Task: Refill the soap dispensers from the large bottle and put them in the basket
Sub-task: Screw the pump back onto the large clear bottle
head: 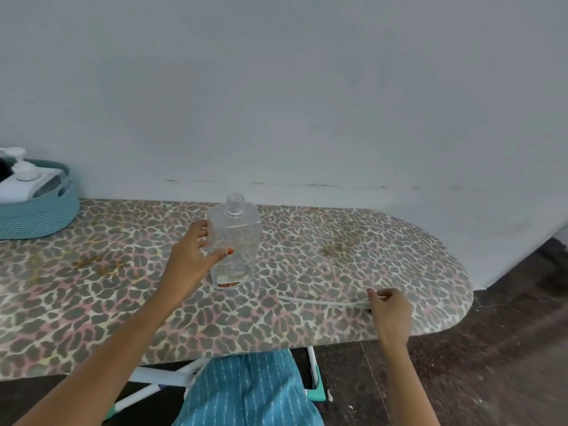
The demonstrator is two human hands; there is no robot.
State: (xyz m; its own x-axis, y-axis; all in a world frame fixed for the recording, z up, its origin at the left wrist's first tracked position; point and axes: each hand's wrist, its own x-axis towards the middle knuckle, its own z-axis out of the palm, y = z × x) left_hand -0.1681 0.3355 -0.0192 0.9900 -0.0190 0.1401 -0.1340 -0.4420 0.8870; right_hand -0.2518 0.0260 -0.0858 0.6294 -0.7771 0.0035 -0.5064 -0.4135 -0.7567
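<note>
**Dispenser open and empty, pump laid aside**

Dispenser bottle [235, 241] stands upright in the middle of the ironing board [92, 302], clear plastic, neck bare, with barely a film of liquid at the bottom. My left hand [192, 259] wraps its left side, thumb across the front, fingers behind, steadying it where it stands. My right hand [388, 312] is out near the rounded end of the board, fingers pinched on the head of the pump; its long dip tube [319, 301] lies flat on the cover, pointing back toward the bottle. So the pump is off and resting on the board, well apart from the neck.

Over at the far left sits the teal basket [46, 222], with capped dispensers [26, 179] already lying in it. By my reckoning, those are finished and this one is mid-refill: opened, not yet filled.

The large bottle is nowhere in view, so next I would let go of the pump, fetch that bottle, and pour into this narrow neck. That calls for a firm left hand and a slow, centred stream, or soap goes onto the cover.
</note>
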